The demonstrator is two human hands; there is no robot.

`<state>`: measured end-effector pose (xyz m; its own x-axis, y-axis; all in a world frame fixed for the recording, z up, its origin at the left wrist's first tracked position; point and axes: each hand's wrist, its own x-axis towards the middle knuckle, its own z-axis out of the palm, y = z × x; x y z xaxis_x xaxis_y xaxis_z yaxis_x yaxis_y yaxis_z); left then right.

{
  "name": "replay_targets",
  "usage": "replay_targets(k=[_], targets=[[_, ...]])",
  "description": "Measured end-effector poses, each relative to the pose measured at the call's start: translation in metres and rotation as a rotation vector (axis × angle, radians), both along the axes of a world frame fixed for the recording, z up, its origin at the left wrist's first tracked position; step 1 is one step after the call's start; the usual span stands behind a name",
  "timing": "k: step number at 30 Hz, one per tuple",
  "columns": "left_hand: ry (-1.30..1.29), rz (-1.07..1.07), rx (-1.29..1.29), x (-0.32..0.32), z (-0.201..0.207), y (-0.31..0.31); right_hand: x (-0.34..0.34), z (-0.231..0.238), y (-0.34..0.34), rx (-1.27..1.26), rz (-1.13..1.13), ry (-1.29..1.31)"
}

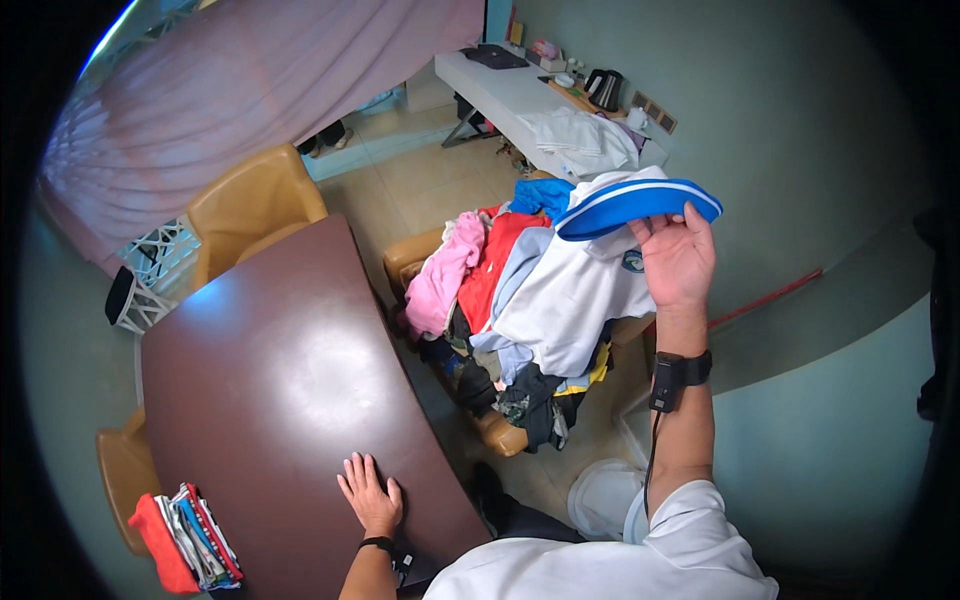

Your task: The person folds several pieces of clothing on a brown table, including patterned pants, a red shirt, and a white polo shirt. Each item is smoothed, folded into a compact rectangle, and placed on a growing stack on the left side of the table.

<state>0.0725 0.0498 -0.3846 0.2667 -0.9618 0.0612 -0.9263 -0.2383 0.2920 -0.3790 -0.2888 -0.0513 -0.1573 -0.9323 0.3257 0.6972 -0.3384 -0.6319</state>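
Observation:
My left hand (370, 500) lies flat on the dark brown table (300, 370), its fingers slightly spread and nothing in them. Raised at the right, my right hand (680, 255) pinches the blue, white-striped collar (635, 208) of a white polo shirt (575, 300). The shirt's body hangs down from that hand over a heap of clothes on a tan chair. In the heap are a pink garment (447, 275), a red garment (500, 255), a blue one (540, 197) and several dark pieces (540, 400). The hanging shirt hides part of the heap.
A stack of folded clothes (195, 540) sits at the table's near left corner. Tan chairs (250, 205) stand around the table. A white desk (500, 95) with a kettle (604, 90) lines the wall. Beside me is a white bin (605, 495).

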Motion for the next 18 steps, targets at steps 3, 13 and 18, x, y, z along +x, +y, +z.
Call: replay_targets(k=[3, 13, 18], targets=[[0.016, -0.006, -0.009, 0.000, -0.003, 0.001, 0.001, 0.024, 0.009, -0.078, 0.147, -0.011], [0.333, 0.065, 0.014, 0.004, 0.034, -0.031, 0.060, 0.074, 0.060, 0.243, 0.137, 0.089], [0.742, -0.102, -0.247, -0.015, 0.130, -0.086, 0.079, 0.071, 0.071, 0.334, 0.225, 0.160]])
